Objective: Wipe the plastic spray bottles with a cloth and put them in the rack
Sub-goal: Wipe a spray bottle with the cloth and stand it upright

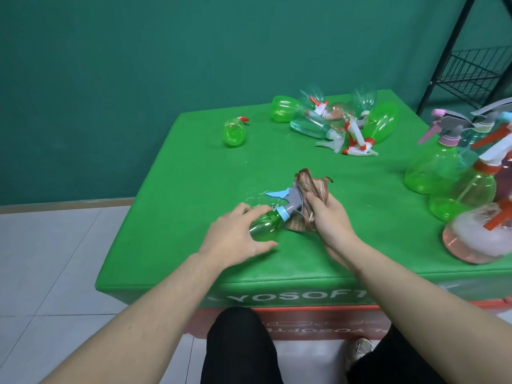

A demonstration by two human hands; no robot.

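The light is even and fairly bright, seemingly from overhead, and casts only soft, short shadows beneath the hands onto the bright green padded table top [194, 167]. Small glints show on the clear plastic spray bottles heaped at the far side [332, 120]. Wide-angle distortion bends the black wire rack [471, 70] at the upper right, and the upright green and pink spray bottles at the right edge [471, 195] look smeared and blurred.

Bottle in your hands [266, 225]: green body, blue collar, grey head, lying on its side, nozzle toward 1 o'clock.
Cloth [307, 200]: brown, striped, bunched against its head.
Bottle pile [332, 120]: tumbled, at 12 o'clock.
Rack [471, 70]: black wire, at 2 o'clock.
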